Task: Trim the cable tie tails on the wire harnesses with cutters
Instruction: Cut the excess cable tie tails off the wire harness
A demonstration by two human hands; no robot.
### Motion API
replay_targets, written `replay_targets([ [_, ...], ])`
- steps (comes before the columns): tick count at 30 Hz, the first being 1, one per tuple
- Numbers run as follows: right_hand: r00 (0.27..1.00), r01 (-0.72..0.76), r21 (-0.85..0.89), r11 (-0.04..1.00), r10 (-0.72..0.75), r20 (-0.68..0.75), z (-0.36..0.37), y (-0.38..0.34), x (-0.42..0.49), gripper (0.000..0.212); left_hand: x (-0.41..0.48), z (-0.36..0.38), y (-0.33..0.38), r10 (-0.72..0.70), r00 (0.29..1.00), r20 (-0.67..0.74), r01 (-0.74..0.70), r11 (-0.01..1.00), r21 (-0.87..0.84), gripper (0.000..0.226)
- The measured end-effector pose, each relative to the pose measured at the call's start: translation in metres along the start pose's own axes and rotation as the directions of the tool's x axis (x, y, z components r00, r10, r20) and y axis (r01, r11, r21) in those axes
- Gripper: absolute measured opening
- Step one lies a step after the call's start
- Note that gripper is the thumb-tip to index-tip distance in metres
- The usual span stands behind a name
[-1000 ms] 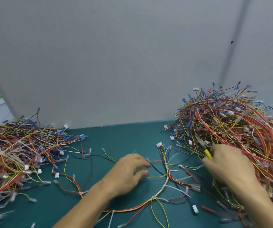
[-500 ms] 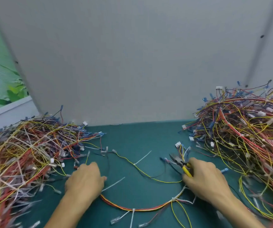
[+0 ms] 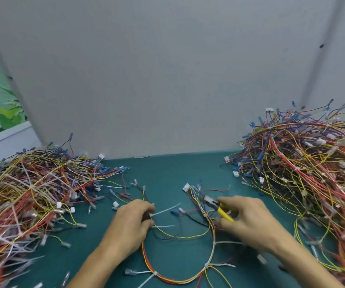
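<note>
One wire harness (image 3: 210,260) lies curved on the green table between my hands, red, yellow and white wires bound by white cable ties. My left hand (image 3: 132,223) grips the harness's left end, where two white tie tails (image 3: 164,210) stick out to the right. My right hand (image 3: 248,221) holds yellow-handled cutters (image 3: 219,208), jaws pointing left toward the harness's right branch with its white connector (image 3: 186,187). More uncut tie tails (image 3: 221,265) stick out along the lower loop.
A large heap of harnesses (image 3: 26,200) fills the left of the green table (image 3: 167,173). A taller heap (image 3: 308,175) stands at the right. A grey wall panel (image 3: 167,80) closes the back. Loose terminals lie near the front edge.
My left hand moved right and took hold of the harness's left end. My right hand with the cutters has come away from the right heap to the middle of the table.
</note>
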State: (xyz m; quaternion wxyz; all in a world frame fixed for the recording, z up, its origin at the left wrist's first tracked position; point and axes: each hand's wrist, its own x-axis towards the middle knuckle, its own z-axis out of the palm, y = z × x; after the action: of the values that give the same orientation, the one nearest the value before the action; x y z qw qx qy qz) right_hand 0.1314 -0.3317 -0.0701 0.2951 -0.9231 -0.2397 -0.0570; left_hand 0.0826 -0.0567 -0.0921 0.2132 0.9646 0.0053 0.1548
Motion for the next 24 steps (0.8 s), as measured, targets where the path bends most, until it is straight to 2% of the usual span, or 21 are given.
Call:
replay_targets([
  [3,0.996,-0.042,0.064,0.997,0.047,-0.077,-0.019,0.004,-0.002,0.034,0.003,0.000,0.003,0.039,0.999,0.017,-0.040,0.998,0.044,0.025],
  [5,0.994,-0.075,0.092,0.993,0.083,-0.078,-0.029,0.007,-0.004,0.031,0.006,0.001,0.006,0.050,0.999,0.004,-0.050,0.998,0.036,0.023],
  [8,0.982,-0.181,-0.011,0.983,0.182,0.044,-0.039,0.016,-0.005,0.036,0.011,0.002,0.016,0.096,0.994,-0.043,-0.096,0.995,-0.003,0.017],
  [11,0.946,-0.243,-0.168,0.955,0.272,0.175,-0.042,0.018,-0.007,0.019,0.022,0.008,0.034,0.196,0.980,-0.022,-0.197,0.978,-0.063,0.014],
  [14,0.930,-0.198,-0.339,0.920,0.286,0.233,-0.038,0.014,-0.010,0.019,0.038,0.020,0.050,0.290,0.954,0.075,-0.276,0.948,-0.158,0.021],
  [19,0.952,-0.131,-0.425,0.896,0.233,0.199,-0.018,-0.001,-0.011,0.018,0.061,0.043,0.059,0.413,0.871,0.266,-0.352,0.902,-0.249,0.034],
  [24,0.961,-0.073,-0.488,0.870,0.192,0.199,-0.011,-0.006,-0.010,0.013,0.068,0.051,0.054,0.465,0.850,0.247,-0.369,0.861,-0.349,0.020],
])
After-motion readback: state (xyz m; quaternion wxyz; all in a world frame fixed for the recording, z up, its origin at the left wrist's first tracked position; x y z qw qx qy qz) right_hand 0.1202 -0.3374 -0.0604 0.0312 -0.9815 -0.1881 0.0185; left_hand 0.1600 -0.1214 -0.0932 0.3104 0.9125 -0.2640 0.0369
